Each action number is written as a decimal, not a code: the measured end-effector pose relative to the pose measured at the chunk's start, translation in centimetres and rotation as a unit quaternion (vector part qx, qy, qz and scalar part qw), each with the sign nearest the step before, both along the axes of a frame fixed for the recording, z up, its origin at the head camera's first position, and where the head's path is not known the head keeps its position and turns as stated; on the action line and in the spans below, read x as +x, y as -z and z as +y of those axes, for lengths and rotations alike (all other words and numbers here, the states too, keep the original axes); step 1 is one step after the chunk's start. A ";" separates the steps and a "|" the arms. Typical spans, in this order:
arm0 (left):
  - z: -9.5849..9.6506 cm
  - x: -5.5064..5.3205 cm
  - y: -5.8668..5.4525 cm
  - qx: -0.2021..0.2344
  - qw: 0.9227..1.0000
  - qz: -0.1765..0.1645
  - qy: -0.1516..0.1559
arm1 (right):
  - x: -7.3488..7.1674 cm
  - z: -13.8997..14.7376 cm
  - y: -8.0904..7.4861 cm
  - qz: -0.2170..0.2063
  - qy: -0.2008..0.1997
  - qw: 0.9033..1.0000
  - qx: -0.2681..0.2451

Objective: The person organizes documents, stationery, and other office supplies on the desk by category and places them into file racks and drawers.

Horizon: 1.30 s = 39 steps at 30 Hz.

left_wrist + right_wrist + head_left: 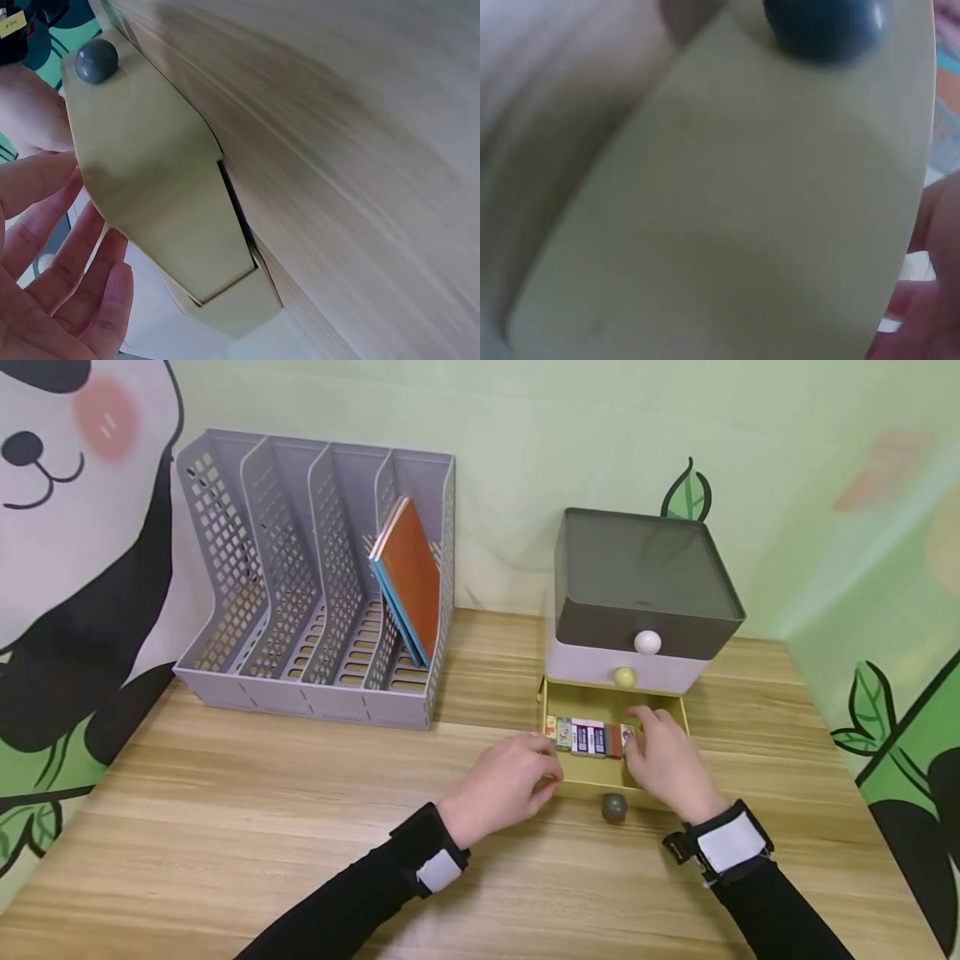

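A yellow drawer [600, 774] is pulled out, with a row of small eraser-like blocks in printed sleeves [588, 737] across it. My right hand [670, 766] reaches into the drawer, thumb and index finger at the two ends of the rightmost small block [627, 734]. In the right wrist view the drawer front [727, 187] hides most of that grip. At the drawer's left front corner is my left hand [506, 785], its thumb and fingertips close by the edge. The left wrist view shows its fingers [67, 262] loosely extended and holding nothing.
Above the open drawer are a lavender drawer [585, 666] and a dark grey top drawer [600, 625] with round knobs. A grey knob [614, 807] juts from the yellow drawer's front. At left stands a lavender file rack [315, 697] with orange and blue booklets [412, 581].
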State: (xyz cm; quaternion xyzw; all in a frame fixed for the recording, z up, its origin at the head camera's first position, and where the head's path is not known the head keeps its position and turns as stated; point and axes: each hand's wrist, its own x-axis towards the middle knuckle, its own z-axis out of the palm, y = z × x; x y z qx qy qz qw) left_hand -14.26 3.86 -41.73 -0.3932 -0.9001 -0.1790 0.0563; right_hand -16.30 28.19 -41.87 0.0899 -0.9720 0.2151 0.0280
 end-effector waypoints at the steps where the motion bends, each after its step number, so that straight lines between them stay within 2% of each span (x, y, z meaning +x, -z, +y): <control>1: 0.1 0.1 -0.1 -0.004 1.000 0.004 0.002 | 0.4 -0.2 0.2 0.029 -0.006 1.000 -0.003; 4: 0.5 0.6 -0.1 -0.015 1.000 0.019 0.010 | 1.4 -0.6 0.8 0.092 -0.041 0.995 -0.014; 6: 0.9 1.1 0.0 -0.021 0.999 0.029 0.020 | 2.0 -0.6 1.1 0.114 -0.072 0.991 -0.013; 13: 1.6 2.5 0.2 -0.030 0.997 0.036 0.062 | 3.9 -0.2 1.7 0.106 -0.185 0.977 0.025; 16: 1.7 2.8 0.4 -0.039 0.997 0.032 0.065 | 4.3 0.0 1.8 0.107 -0.213 0.970 0.050; 23: 1.8 2.8 1.4 -0.075 0.995 0.014 0.062 | 4.7 0.2 2.3 0.093 -0.220 0.967 0.092; 29: 1.8 2.4 1.7 -0.077 0.995 -0.013 0.058 | 4.7 0.2 2.9 0.116 -0.238 0.958 0.108; 39: 2.1 1.3 1.7 -0.076 0.996 -0.030 0.043 | 4.2 0.1 2.9 0.114 -0.203 0.966 0.108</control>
